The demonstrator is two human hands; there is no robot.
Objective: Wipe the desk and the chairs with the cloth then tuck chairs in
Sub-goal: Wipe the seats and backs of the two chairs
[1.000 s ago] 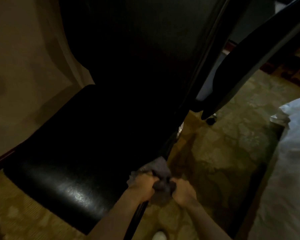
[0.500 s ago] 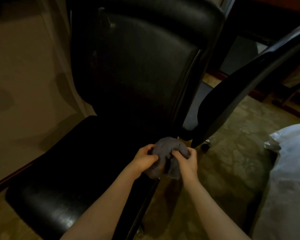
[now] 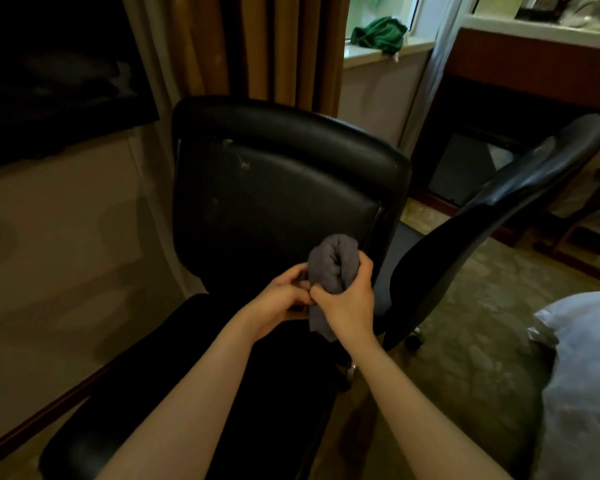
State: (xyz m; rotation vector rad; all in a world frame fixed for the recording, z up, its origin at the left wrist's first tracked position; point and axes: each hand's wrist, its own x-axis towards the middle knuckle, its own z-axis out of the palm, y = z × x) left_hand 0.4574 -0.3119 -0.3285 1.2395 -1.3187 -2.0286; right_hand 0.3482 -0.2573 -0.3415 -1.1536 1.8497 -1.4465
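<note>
Hands meet over the seat of the black chair point(image 3: 284, 188), low in front of its backrest, with the grey cloth point(image 3: 331, 265) bunched between them. The right hand point(image 3: 347, 301) has the wad: its fingers point(image 3: 365, 268) curl round the far side and the thumb closes on the near side, so the rolled top bulges above the fist while a loose tail hangs below the wrist. The left hand point(image 3: 279, 303) comes in beside it, its fingers point(image 3: 293, 277) bent and pinching the cloth's edge, knuckles touching the other hand. The cloth is clear of the leather, touching neither seat nor backrest as far as I can tell. Just right of the black chair stands a second chair point(image 3: 499, 213), turned side-on, and beyond that the tabletop point(image 3: 520, 24), pale over a wooden front. Behind the black chair hangs a tan curtain point(image 3: 291, 46), with a green bundle point(image 3: 380, 34) on the windowsill point(image 3: 371, 57). White bedding point(image 3: 589, 375) lies to the far right, on the patterned carpet's point(image 3: 482, 306) edge.
</note>
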